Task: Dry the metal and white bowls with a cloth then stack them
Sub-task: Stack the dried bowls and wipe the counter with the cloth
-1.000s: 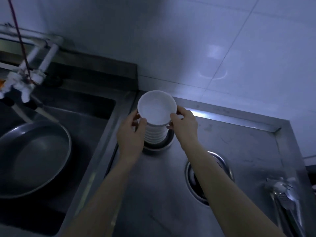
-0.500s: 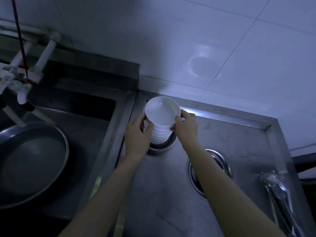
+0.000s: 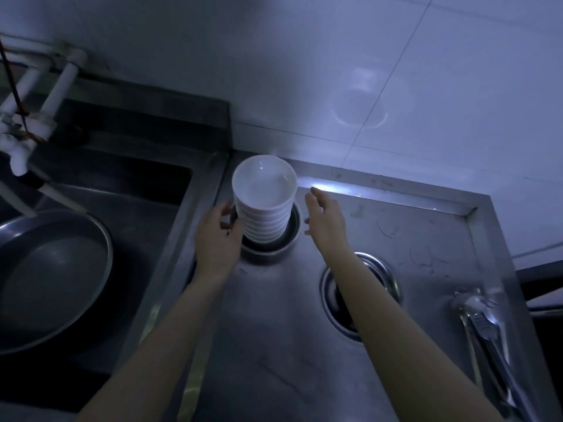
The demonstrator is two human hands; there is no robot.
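A tall stack of white bowls (image 3: 263,202) stands inside a metal bowl (image 3: 268,248) at the back of the steel counter, near the wall. My left hand (image 3: 217,236) is at the stack's left side, fingers curled against the metal bowl's rim and the lowest white bowls. My right hand (image 3: 326,220) hovers just right of the stack, fingers spread, touching nothing. No cloth is in view.
A sink (image 3: 146,190) lies to the left with a large metal pan (image 3: 51,275) in it and white taps (image 3: 27,126) above. The counter (image 3: 411,239) has a round hole (image 3: 359,290) under my right forearm. Metal tongs (image 3: 487,336) lie at the right edge.
Both hands held the top white bowl and set it onto the stack. My right hand has let go and drawn off to the right; my left hand has slid down to the base.
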